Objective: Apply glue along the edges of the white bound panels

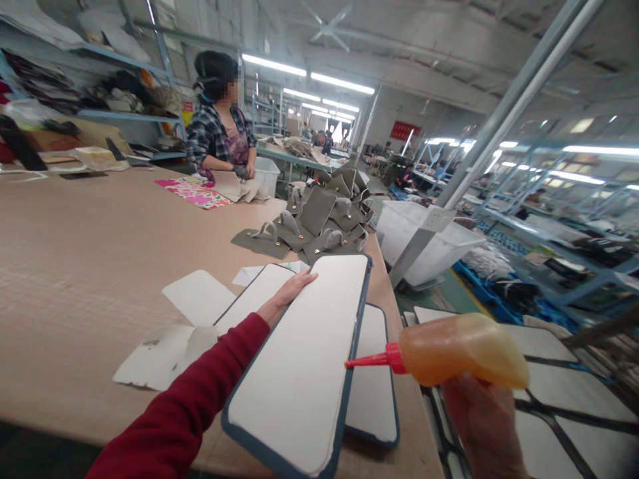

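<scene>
My left hand point(295, 287) is closed on the left edge of a long white panel point(304, 359) with rounded corners and a dark blue rim. The panel is tilted above the table. My right hand point(482, 422) grips a squeeze bottle point(459, 349) of amber liquid, held on its side. The bottle's red nozzle point(369, 360) points left, its tip at the panel's right edge; whether it touches cannot be told. A second blue-rimmed panel point(372, 379) lies underneath, and another white panel point(264, 289) lies behind my left hand.
Loose white sheets point(200, 296) lie left on the tan table point(90, 266). Grey-green pieces with handles point(314, 219) are heaped at the far edge. A person point(219, 126) stands across the table. To the right are a slanted metal post point(499, 140), a white bin point(424, 246) and more rimmed panels point(584, 392).
</scene>
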Available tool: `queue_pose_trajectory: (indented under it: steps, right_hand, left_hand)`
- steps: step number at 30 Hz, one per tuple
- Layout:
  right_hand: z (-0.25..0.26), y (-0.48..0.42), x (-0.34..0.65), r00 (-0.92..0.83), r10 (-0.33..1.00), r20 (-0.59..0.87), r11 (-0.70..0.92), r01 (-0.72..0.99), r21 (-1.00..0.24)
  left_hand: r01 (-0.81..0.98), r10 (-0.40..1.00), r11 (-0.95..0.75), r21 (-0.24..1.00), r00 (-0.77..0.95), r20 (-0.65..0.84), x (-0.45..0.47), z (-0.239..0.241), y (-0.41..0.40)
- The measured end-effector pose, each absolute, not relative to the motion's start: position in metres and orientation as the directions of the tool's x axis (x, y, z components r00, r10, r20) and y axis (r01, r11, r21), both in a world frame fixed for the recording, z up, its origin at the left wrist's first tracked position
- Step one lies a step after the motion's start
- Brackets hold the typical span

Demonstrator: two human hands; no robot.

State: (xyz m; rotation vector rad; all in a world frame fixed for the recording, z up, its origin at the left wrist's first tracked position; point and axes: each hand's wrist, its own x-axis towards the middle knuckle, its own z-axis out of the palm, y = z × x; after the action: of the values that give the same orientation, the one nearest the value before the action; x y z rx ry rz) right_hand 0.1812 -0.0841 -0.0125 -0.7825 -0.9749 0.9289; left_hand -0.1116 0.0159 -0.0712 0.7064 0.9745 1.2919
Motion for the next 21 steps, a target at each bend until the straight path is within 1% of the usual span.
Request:
queue_pose_trajectory:
  steps: [5, 9, 11, 14, 16, 21]
  right_hand:
    - [-0.010, -0.087, 0.180, 0.224, 0.910, 0.350, 0.397, -0.216, -0.892]
    - [-0.012, -0.088, 0.181, 0.223, 0.921, 0.319, 0.369, -0.240, -0.898]
    - [-0.014, -0.088, 0.182, 0.213, 0.921, 0.326, 0.374, -0.248, -0.894]
    - [-0.016, -0.089, 0.184, 0.186, 0.921, 0.342, 0.378, -0.223, -0.898]
    - [-0.016, -0.091, 0.184, 0.178, 0.930, 0.321, 0.355, -0.209, -0.911]
    - [-0.015, -0.094, 0.183, 0.155, 0.949, 0.274, 0.306, -0.242, -0.921]
  left_hand:
    - [-0.468, 0.984, 0.161, 0.869, 0.003, -0.180, -0.111, -0.064, 0.016]
    - [-0.512, 0.977, 0.166, 0.843, -0.029, -0.210, -0.113, -0.064, 0.017]
    - [-0.529, 0.975, 0.159, 0.833, -0.050, -0.217, -0.115, -0.067, 0.018]
    - [-0.540, 0.975, 0.156, 0.827, -0.049, -0.216, -0.119, -0.075, 0.022]
    - [-0.545, 0.975, 0.157, 0.823, -0.045, -0.216, -0.121, -0.079, 0.024]
    - [-0.564, 0.981, 0.145, 0.813, -0.023, -0.190, -0.125, -0.084, 0.027]
